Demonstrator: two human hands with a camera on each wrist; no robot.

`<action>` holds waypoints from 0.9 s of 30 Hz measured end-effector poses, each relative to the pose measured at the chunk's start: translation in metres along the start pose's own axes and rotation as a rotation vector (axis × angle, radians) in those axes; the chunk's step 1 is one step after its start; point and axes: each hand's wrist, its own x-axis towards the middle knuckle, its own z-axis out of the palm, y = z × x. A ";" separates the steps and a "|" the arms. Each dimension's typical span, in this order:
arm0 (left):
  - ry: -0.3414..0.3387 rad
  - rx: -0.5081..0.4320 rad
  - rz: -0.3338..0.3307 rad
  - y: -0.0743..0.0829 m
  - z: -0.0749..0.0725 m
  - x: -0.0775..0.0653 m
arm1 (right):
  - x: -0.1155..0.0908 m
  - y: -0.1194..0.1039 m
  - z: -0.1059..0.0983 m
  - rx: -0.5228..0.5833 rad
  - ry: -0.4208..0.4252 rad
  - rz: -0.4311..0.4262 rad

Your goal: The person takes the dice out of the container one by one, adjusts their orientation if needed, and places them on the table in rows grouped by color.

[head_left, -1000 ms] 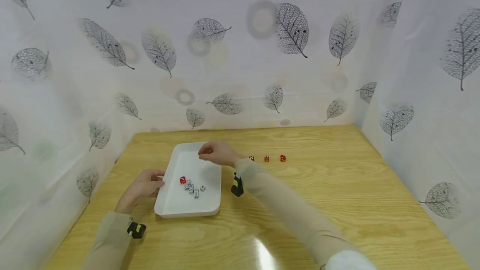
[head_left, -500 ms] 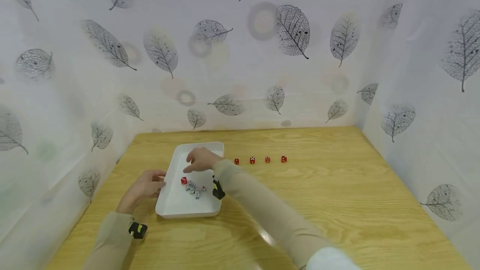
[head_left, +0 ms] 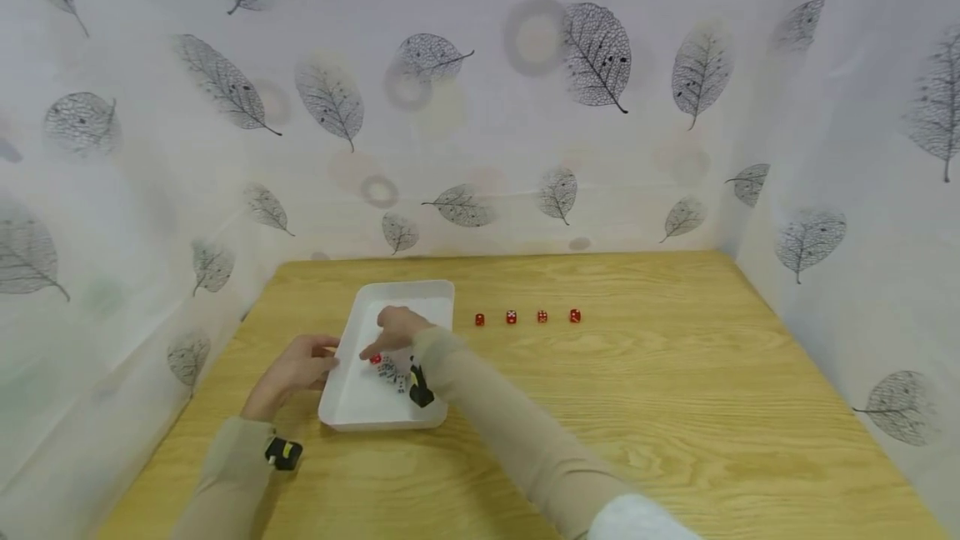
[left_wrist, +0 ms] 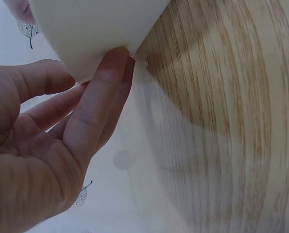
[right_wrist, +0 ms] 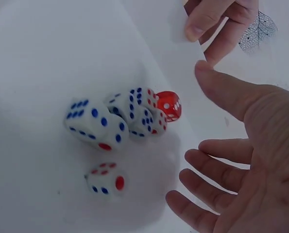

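White tray [head_left: 351, 400], one, shallow, round-cornered: set on a wood-grained table [head_left: 675, 407], left of centre in the head view. Its left wall is pinched by the left hand [head_left: 296, 369], thumb laid at the rim and fingers pressed against the outer side. Right hand [head_left: 397, 328], one: held over the tray, fingers loosely spread, thumb stretched well apart from them; nothing is gripped. Red die [right_wrist: 168, 106], one: seen right of centre in the right wrist view, at the end of a cluster of white dice [right_wrist: 91, 121] marked with blue and red dots; exact count obscured by overlap. Lone white die [right_wrist: 106, 180]: placed below the cluster in that view, apart from it. Row of red dice [head_left: 512, 317], four: spaced out on the table, near the middle of the head view. Leaf-printed sheet [head_left: 487, 140]: hung across the upper frame, behind the table.
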 end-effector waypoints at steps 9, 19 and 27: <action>-0.008 -0.011 0.025 0.004 0.001 -0.001 | 0.012 0.003 0.012 0.043 0.058 0.036; -0.012 0.001 0.039 0.003 0.003 0.001 | 0.028 0.012 0.025 0.032 0.075 0.033; -0.013 -0.021 0.044 0.001 0.002 -0.002 | 0.028 0.012 0.029 0.064 0.109 0.004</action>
